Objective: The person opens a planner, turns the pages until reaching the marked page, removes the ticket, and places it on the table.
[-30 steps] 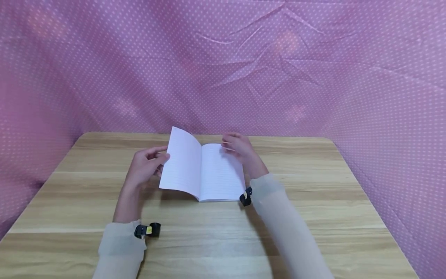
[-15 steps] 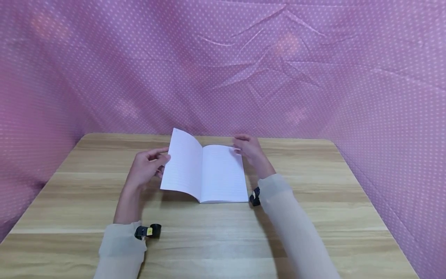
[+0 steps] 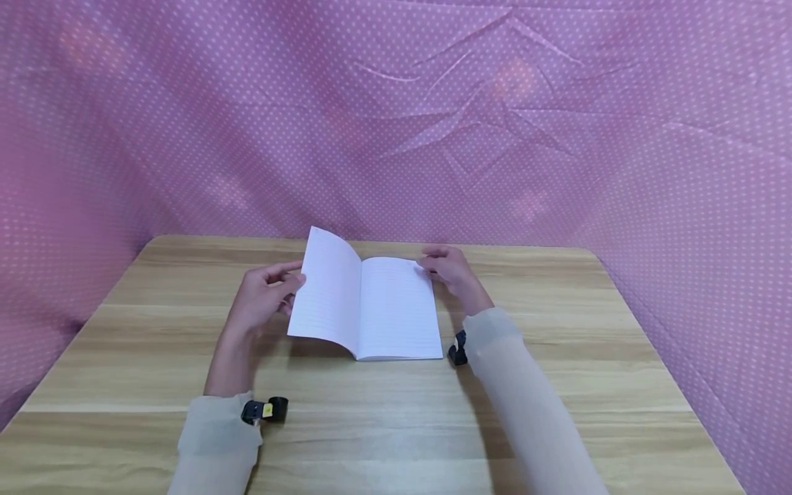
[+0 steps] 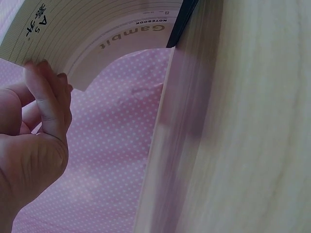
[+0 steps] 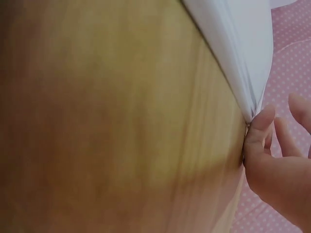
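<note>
An open notebook (image 3: 399, 309) with white lined pages lies on the wooden table in the head view. Its left half (image 3: 326, 289) is lifted and curves up. My left hand (image 3: 262, 292) pinches that half by its outer edge, thumb on the page side and fingers behind. Printed lettering shows on the back of the beige cover (image 4: 121, 36) in the left wrist view. At the top right corner of the right-hand pages is my right hand (image 3: 454, 271). There a digit touches the page corner in the right wrist view, while other fingers (image 5: 286, 141) stand apart from it.
The wood-grain table (image 3: 383, 426) has rounded far corners. Pink cloth with white dots (image 3: 396, 137) hangs behind it and along both sides. A small black camera is strapped at each cuff, such as the left wrist camera (image 3: 266, 410).
My right hand has moved right and slightly down, from over the right page to its top outer corner. My left hand still holds the raised half, nearly unmoved.
</note>
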Available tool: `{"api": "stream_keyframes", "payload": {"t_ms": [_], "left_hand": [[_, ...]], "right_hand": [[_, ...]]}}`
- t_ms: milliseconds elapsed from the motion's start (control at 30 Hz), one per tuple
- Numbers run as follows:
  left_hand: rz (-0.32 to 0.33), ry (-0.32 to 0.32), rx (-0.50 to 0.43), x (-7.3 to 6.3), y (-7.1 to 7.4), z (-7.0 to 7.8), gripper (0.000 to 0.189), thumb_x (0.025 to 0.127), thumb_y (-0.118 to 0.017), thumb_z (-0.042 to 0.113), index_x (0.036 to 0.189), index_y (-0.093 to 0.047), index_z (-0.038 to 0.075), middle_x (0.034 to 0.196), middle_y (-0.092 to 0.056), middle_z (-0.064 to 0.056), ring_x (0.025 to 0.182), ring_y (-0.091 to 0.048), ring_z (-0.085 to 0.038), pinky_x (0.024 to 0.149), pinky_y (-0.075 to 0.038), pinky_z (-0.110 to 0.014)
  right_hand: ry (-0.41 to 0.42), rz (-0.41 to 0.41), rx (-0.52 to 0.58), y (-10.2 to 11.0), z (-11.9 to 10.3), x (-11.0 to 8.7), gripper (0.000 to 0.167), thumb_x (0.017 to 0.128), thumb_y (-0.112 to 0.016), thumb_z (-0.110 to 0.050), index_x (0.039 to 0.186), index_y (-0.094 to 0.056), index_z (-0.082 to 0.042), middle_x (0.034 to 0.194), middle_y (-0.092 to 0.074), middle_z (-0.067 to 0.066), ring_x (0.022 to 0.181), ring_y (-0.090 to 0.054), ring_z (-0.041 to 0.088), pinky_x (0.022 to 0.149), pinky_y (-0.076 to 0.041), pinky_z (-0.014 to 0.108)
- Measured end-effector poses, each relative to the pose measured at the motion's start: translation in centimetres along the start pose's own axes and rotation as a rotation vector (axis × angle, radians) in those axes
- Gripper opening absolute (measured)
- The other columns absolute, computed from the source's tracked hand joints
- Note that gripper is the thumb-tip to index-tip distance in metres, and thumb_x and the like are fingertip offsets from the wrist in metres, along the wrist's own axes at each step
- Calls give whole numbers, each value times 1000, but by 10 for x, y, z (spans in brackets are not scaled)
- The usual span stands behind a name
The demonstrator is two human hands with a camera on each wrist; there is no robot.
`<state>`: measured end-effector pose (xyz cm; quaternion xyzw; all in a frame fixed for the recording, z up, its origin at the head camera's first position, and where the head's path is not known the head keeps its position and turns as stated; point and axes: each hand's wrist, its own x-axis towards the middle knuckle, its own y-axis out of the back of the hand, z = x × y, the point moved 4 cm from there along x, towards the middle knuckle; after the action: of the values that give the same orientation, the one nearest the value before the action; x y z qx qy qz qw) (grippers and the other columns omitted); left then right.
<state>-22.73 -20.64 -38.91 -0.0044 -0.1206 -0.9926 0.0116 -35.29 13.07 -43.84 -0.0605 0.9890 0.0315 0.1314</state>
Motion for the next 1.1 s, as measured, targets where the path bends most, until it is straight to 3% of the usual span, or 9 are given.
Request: {"api": "stream_keyframes", "payload": {"t_ms": [200,400,533,733,933,1033,1100], "left_hand": [[5,4,2,-1,-1,1,42,101,-67,20,137,-61,0,98,-60,-14,65,-58,-12,54,-57,-26],[5,20,-11,-1,-2,0,43,101,-66,19,138,-60,0,99,-60,-14,64,-59,-12,54,-57,-27],[6,15,-7,0,-2,-1,43,101,-66,18,139,-60,0,100,-60,-15,64,-59,-12,54,-58,-28],[14,-2,-6,1,-2,-1,41,101,-66,16,138,-60,-1,100,-59,-16,64,-60,-13,55,-59,-29],[9,7,-13,1,-2,-2,41,101,-65,15,138,-60,-1,100,-59,-15,64,-60,-13,54,-59,-28],[3,9,-10,1,-2,-2,42,101,-66,16,138,-59,-2,99,-60,-15,63,-60,-12,54,-58,-27],[0,8,-7,1,-2,-2,42,101,-66,17,138,-59,-1,99,-60,-14,63,-59,-12,54,-57,-26]], "right_hand": [[-26,-37,-135,2,3,2,43,95,-71,-6,135,-59,-1,127,-61,13,100,-60,19,90,-54,30],[11,-35,-328,3,3,5,42,92,-74,-7,133,-63,-2,104,-61,9,73,-53,14,63,-45,23],[66,-22,-469,2,2,7,40,90,-75,-6,129,-66,-3,98,-56,7,61,-49,11,56,-41,22],[133,-18,-572,-2,-2,7,35,90,-74,-4,123,-67,-1,111,-57,14,75,-55,15,64,-49,24],[207,-24,-735,-7,-8,5,30,93,-71,-7,122,-64,1,116,-61,16,103,-58,28,87,-54,37],[236,-24,-797,-8,-9,4,25,98,-66,-10,120,-65,1,114,-63,16,104,-59,29,90,-53,39],[254,-18,-813,-8,-10,4,20,100,-63,-11,115,-66,0,109,-64,15,97,-59,27,85,-53,37]]}}
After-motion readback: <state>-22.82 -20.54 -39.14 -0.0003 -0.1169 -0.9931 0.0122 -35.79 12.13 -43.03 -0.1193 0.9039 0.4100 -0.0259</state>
